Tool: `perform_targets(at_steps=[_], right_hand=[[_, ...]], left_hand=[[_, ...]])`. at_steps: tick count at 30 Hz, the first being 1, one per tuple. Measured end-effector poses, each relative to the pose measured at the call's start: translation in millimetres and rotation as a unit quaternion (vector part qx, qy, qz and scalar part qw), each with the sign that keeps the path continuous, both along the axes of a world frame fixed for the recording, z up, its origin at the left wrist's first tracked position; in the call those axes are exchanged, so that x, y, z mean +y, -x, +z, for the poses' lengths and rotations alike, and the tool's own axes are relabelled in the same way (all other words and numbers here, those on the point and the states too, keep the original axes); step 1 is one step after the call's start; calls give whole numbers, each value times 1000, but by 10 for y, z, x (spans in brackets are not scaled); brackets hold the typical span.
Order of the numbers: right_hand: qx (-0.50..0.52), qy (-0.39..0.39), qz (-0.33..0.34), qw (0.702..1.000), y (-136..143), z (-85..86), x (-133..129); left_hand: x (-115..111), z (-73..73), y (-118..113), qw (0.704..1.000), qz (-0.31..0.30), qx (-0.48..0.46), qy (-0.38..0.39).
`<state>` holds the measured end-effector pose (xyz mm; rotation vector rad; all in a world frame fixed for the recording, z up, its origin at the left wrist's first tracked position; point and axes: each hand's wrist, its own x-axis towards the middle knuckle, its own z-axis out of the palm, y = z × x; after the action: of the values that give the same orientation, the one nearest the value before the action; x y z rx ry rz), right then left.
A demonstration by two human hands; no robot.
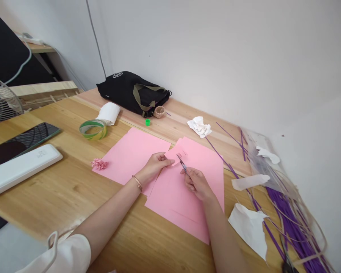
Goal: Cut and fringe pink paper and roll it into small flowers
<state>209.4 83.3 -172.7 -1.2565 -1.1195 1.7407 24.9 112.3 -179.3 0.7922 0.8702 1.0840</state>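
My left hand [159,163] pinches the edge of a small piece of pink paper [175,152] with marks on it. Scissors [182,162] are gripped in my right hand [197,182], their blades pointing up and left against that piece. Beneath both hands lie large pink sheets: one on the left [127,151] and one or more on the right [184,204], whose edges nearly meet. A frilly pink paper flower [99,163] rests on the left sheet's near corner. Whether the scissor blades are parted is too small to make out.
Left are a phone [25,140], a white power bank [22,168], a tape roll [93,129] and a white paper roll [109,113]. Behind sit a black bag [125,91], a small woven basket [159,112] and a green cap [147,122]. Purple strips [292,227] and crumpled tissue [199,126] lie rightward.
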Motion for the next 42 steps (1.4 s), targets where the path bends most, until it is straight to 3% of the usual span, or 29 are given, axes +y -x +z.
perform_targets(at_steps=[15, 42], right_hand=[[20, -8, 17, 1000, -20, -26, -2], [7, 3, 18, 1000, -9, -11, -8]], left_hand=[[-25, 113, -18, 1000, 20, -16, 17], [-18, 98, -16, 1000, 18, -6, 11]])
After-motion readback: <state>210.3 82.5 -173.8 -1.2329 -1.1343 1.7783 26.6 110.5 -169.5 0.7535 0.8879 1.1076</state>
